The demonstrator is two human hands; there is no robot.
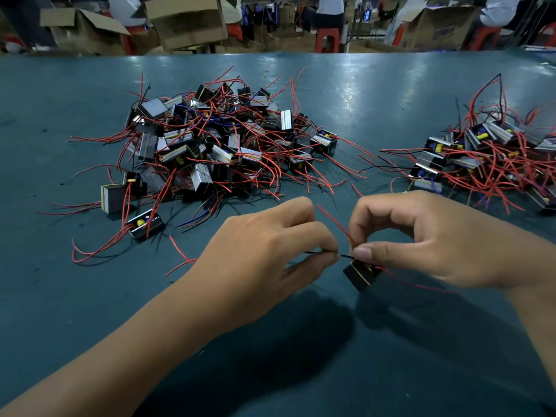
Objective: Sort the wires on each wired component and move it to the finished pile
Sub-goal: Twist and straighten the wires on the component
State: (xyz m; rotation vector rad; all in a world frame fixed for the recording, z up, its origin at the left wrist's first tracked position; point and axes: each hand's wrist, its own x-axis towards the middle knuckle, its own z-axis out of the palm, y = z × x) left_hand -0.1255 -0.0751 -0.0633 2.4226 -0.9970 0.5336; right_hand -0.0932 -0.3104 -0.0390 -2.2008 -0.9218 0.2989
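A small black wired component hangs just above the teal table near its front middle. My right hand pinches it at the top, where a red wire rises up and to the left. My left hand pinches a thin black wire that runs from the component to the left. Another red wire trails off to the right under my right hand. A big tangled pile of components lies at the centre left. A second pile lies at the right edge.
Two stray components lie in front of the big pile. Loose red wires reach toward my left hand. Beyond the table's far edge stand cardboard boxes, red stools and seated people.
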